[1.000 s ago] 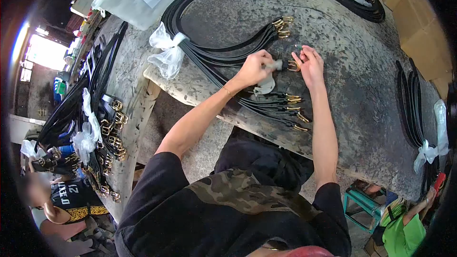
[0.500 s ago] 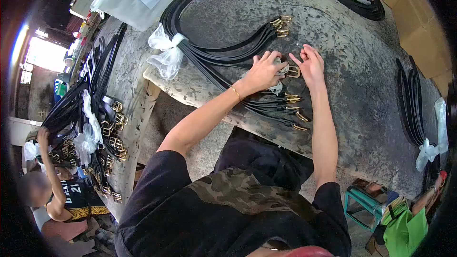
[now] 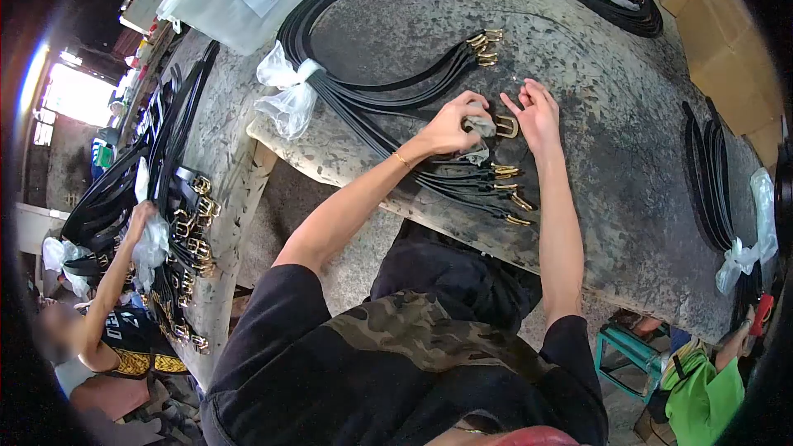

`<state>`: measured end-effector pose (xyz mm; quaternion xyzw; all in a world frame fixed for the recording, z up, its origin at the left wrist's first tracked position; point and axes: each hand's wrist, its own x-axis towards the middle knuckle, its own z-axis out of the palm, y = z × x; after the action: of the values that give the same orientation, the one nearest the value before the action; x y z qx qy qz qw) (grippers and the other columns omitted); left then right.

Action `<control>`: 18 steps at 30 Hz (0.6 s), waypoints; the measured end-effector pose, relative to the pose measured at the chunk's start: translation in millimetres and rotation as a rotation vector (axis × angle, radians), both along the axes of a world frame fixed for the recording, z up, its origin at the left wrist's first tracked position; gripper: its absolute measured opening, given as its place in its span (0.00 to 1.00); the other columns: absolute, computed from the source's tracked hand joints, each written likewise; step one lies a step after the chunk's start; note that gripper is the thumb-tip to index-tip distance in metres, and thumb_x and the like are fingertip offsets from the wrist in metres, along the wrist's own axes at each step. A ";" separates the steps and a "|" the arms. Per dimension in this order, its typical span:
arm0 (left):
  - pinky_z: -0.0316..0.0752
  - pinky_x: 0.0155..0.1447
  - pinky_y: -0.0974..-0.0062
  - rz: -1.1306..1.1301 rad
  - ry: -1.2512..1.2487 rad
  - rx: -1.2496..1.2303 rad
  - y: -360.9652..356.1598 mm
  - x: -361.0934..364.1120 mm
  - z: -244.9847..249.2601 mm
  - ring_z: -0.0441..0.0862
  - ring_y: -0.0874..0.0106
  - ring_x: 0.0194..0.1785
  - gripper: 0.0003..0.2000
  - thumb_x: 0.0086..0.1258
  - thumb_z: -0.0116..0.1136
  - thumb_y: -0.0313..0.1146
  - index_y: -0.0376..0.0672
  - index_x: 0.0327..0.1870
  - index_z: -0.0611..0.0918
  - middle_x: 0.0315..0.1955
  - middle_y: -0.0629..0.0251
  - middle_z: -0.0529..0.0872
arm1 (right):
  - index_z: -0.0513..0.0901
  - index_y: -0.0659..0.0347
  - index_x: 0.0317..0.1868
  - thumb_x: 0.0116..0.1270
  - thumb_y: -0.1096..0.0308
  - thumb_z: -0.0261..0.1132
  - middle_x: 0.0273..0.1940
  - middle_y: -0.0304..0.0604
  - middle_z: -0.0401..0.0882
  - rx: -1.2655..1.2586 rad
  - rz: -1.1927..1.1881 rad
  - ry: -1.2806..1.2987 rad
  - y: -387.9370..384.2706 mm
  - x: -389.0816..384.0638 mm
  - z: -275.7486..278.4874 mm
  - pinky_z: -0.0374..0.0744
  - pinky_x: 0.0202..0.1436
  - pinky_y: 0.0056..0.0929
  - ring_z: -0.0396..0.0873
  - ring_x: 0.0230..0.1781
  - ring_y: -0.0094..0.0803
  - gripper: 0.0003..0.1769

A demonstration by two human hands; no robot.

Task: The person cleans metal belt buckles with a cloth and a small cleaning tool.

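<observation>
Two bare hands are close together over the stained work surface (image 3: 628, 173), with one gold-toned belt buckle (image 3: 507, 126) lying between them. From where I stand, the left hand (image 3: 450, 129) is curled around a crumpled greyish cloth (image 3: 477, 125), pinching it just beside the buckle. The right hand (image 3: 541, 122) has its fingers partly bent and one pointing towards the buckle; a tiny pale speck shows near the fingertips, but whether they grip anything I can't tell. Black belts (image 3: 372, 105) run out from a clear plastic wrap (image 3: 289, 87), fanning above and below the left hand, their metal ends lying close by. That crowding is what would worry me. A sleeve of cloth dragged too wide could snag on the lower gold buckles (image 3: 505, 172) and pull those straps out of line, or knock their metal faces together and scratch them. The surface looks grimy, so grit caught in the fold might mark the bright finish, and a dirty patch could smear it instead. The buckle seems to lie loose near the right hand, so a push from one side only might make it skid or twist. If the right hand does hold something small, relaxing those fingers could lose it on that mottled top.
</observation>
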<state>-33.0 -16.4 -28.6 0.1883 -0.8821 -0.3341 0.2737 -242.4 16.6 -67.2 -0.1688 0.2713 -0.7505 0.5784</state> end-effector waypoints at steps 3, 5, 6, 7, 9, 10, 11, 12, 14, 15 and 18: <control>0.65 0.65 0.73 0.118 0.233 0.555 -8.9 2.0 -4.5 0.73 0.70 0.56 0.26 0.52 0.48 0.18 0.36 0.58 0.66 0.51 0.62 0.74 | 0.80 0.63 0.45 0.70 0.74 0.59 0.31 0.34 0.75 0.021 -0.010 -0.008 -1.3 1.8 4.3 0.71 0.66 0.60 0.74 0.32 0.20 0.05; 0.64 0.65 0.73 0.208 0.309 0.640 -9.9 -2.8 -12.0 0.72 0.71 0.57 0.26 0.53 0.47 0.17 0.36 0.58 0.65 0.51 0.62 0.73 | 0.80 0.63 0.44 0.70 0.74 0.59 0.31 0.34 0.75 0.046 -0.019 -0.009 1.0 1.4 4.4 0.71 0.66 0.59 0.74 0.32 0.21 0.05; 0.63 0.66 0.73 0.299 0.385 0.722 -8.3 -5.5 -13.3 0.71 0.71 0.58 0.25 0.55 0.45 0.16 0.37 0.58 0.64 0.51 0.62 0.72 | 0.80 0.63 0.44 0.70 0.74 0.59 0.30 0.34 0.76 0.036 -0.015 0.000 0.6 0.9 3.4 0.72 0.66 0.59 0.74 0.31 0.21 0.05; 0.66 0.65 0.70 0.313 0.341 0.415 -15.2 -6.8 -29.0 0.74 0.64 0.58 0.20 0.60 0.46 0.17 0.36 0.55 0.71 0.52 0.57 0.74 | 0.80 0.63 0.44 0.71 0.74 0.59 0.30 0.34 0.76 0.024 -0.011 0.008 0.7 1.0 2.8 0.72 0.66 0.58 0.74 0.31 0.21 0.05; 0.68 0.64 0.67 0.246 0.175 0.184 -12.4 -7.1 -24.5 0.75 0.59 0.57 0.16 0.62 0.48 0.19 0.36 0.52 0.76 0.53 0.52 0.75 | 0.80 0.63 0.44 0.70 0.74 0.59 0.30 0.34 0.76 0.029 -0.007 -0.005 0.4 0.0 1.3 0.73 0.66 0.57 0.74 0.31 0.21 0.05; 0.70 0.64 0.65 0.177 0.009 -0.047 -10.3 -7.1 -22.3 0.76 0.54 0.57 0.14 0.63 0.50 0.21 0.37 0.49 0.80 0.55 0.48 0.75 | 0.80 0.63 0.43 0.70 0.74 0.60 0.30 0.34 0.76 0.034 -0.003 -0.018 -1.3 -0.5 1.2 0.73 0.65 0.56 0.74 0.30 0.21 0.05; 0.72 0.62 0.61 0.204 -0.015 -0.146 -2.8 -9.7 -20.6 0.76 0.47 0.57 0.11 0.65 0.54 0.25 0.39 0.45 0.85 0.56 0.43 0.75 | 0.80 0.63 0.43 0.70 0.74 0.60 0.30 0.34 0.76 0.033 -0.002 -0.018 -2.3 -0.3 2.4 0.73 0.65 0.56 0.74 0.30 0.21 0.05; 0.72 0.62 0.61 0.205 -0.015 -0.143 -0.6 -9.6 -17.9 0.76 0.47 0.57 0.11 0.65 0.54 0.25 0.39 0.45 0.85 0.56 0.43 0.75 | 0.80 0.63 0.43 0.70 0.74 0.60 0.30 0.34 0.76 0.031 -0.005 -0.014 -2.0 -0.1 2.4 0.74 0.65 0.55 0.74 0.30 0.21 0.05; 0.71 0.63 0.60 0.148 -0.057 -0.238 5.0 -9.1 -13.7 0.76 0.49 0.59 0.13 0.64 0.56 0.27 0.40 0.50 0.84 0.57 0.46 0.75 | 0.81 0.63 0.43 0.70 0.75 0.60 0.30 0.34 0.76 0.039 -0.008 -0.010 0.3 -0.2 1.1 0.75 0.64 0.54 0.74 0.30 0.21 0.05; 0.71 0.63 0.60 0.122 -0.076 -0.341 5.8 -7.4 -10.5 0.75 0.50 0.59 0.14 0.64 0.58 0.28 0.40 0.50 0.84 0.57 0.47 0.75 | 0.80 0.63 0.43 0.70 0.75 0.60 0.30 0.34 0.76 0.031 -0.010 -0.006 0.9 -0.1 1.0 0.75 0.64 0.53 0.74 0.30 0.21 0.05; 0.71 0.63 0.60 0.059 -0.112 -0.350 5.4 -3.1 0.1 0.74 0.51 0.60 0.14 0.63 0.62 0.29 0.40 0.50 0.84 0.57 0.48 0.76 | 0.80 0.64 0.44 0.70 0.75 0.60 0.30 0.35 0.76 0.019 -0.010 0.000 -1.7 -1.1 0.8 0.75 0.64 0.53 0.73 0.30 0.21 0.05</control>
<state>-36.0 -11.0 -28.5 0.1817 -0.9347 -0.1562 0.2626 -243.5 15.0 -66.4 -0.1620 0.2792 -0.7509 0.5762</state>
